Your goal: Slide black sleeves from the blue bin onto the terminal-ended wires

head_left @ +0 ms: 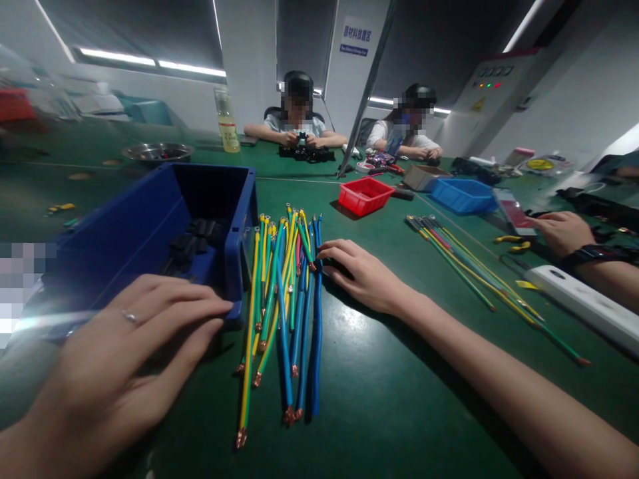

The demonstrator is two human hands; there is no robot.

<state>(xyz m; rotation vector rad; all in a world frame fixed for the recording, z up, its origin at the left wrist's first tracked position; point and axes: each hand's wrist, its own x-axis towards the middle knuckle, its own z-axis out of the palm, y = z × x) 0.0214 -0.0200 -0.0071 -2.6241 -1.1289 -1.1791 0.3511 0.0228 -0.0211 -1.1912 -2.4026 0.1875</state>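
My left hand (134,346) lies flat on the near rim of a big blue bin (150,233), fingers spread, holding nothing. Black parts (194,243) lie inside the bin. A bundle of blue and yellow-green wires (284,299) with copper lugs lies on the green table just right of the bin. My right hand (364,273) rests on the table at the bundle's right side. Its fingertips touch the wires near their far ends. A dark object under its fingers is mostly hidden.
A second wire bundle (464,266) lies to the right. Behind it stand a red tray (366,195) and a blue tray (463,195). A co-worker's hand (562,233) and a white power strip (584,303) are at the right. Two people sit at the far side. A steel bowl (157,153) and a bottle (227,123) stand at the back left.
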